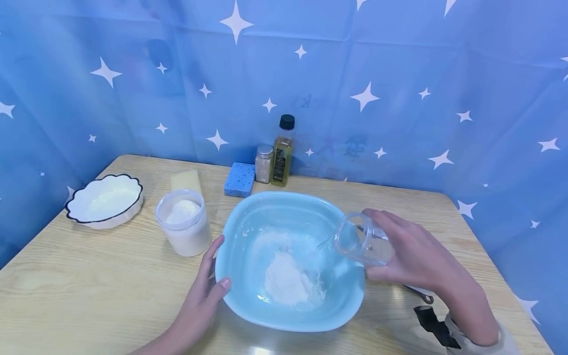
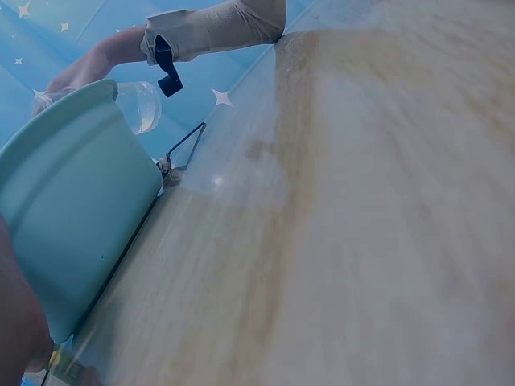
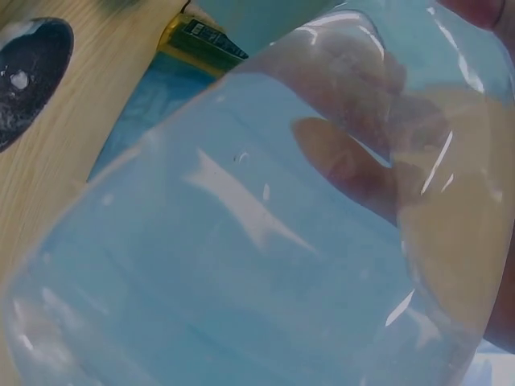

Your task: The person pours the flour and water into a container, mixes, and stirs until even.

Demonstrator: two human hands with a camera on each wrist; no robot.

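Note:
A light blue bowl (image 1: 248,227) sits in the middle of the wooden table (image 1: 88,296) with a heap of white flour (image 1: 286,283) in its bottom. My right hand (image 1: 390,246) grips a clear glass (image 1: 355,239) tipped over the bowl's right rim, and a thin stream of clear liquid (image 1: 324,242) runs from its lip. My left hand (image 1: 212,268) rests against the bowl's left rim, fingers straight along the outside and thumb on the edge. In the right wrist view the glass (image 3: 241,241) fills the picture, with fingers (image 3: 354,161) seen through it. The left wrist view has the bowl's outer wall (image 2: 72,201) and the glass (image 2: 141,104).
Left of the bowl stand a clear jar of flour (image 1: 184,222) and a white black-rimmed dish (image 1: 104,199). Behind are a yellow sponge (image 1: 186,180), a blue sponge (image 1: 239,179), a spice shaker (image 1: 264,163) and an oil bottle (image 1: 282,150). A metal utensil (image 1: 421,294) lies under my right wrist.

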